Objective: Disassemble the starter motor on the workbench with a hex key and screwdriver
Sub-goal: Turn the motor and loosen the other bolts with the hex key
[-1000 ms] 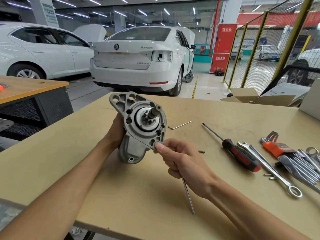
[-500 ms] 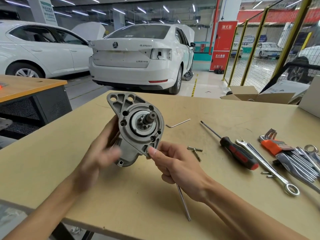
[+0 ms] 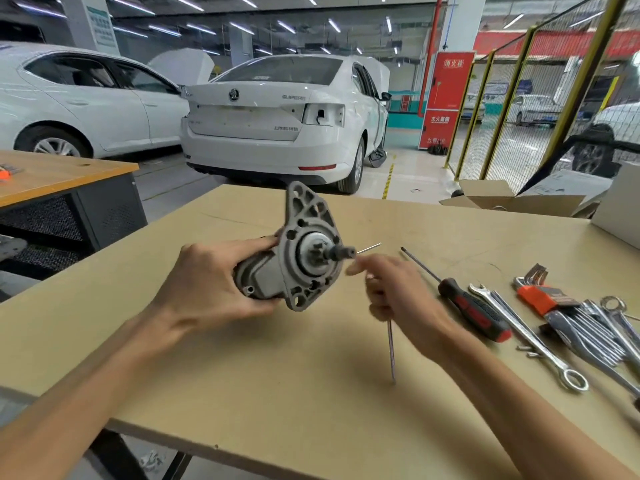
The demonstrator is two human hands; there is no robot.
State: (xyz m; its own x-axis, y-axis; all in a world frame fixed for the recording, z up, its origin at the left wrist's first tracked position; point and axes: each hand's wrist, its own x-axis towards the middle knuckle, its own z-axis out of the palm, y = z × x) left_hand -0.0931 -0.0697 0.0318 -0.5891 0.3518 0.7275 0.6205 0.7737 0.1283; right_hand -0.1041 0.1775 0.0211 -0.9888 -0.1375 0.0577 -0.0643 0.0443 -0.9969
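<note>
The left hand (image 3: 207, 289) holds the starter motor (image 3: 294, 261) up above the workbench (image 3: 277, 393). Its fingers wrap around the round grey body of the motor from behind. The motor lies on its side. Its flat front plate with the holes faces to 3 o'clock, and its little shaft sticks out that way too.

The right hand (image 3: 398, 292) is just beside the shaft, at 3 o'clock from the motor. It looks blurry. Its fingers are curled around a thin metal rod (image 3: 391, 351). The rod pokes out under the hand and points down to 6 o'clock. I cannot tell if the rod is a hex key or something else. The hand is very close to the shaft, but I cannot tell if it touches it.

A small bent hex key (image 3: 369, 248) lies on the bench behind the right hand, partly hidden. At 3 o'clock from the right hand lies a screwdriver (image 3: 474, 313) with a black and red handle. Its tip points to 11 o'clock. Next to it, further to 3 o'clock, lies a long shiny wrench (image 3: 530, 341). Past that is a set of hex keys in an orange holder (image 3: 536, 299), and more wrenches (image 3: 595, 337) in a pile.

A cardboard box (image 3: 512, 202) sits at the far edge of the bench, at 1 o'clock. Two white cars (image 3: 277, 123) are parked behind the bench.
</note>
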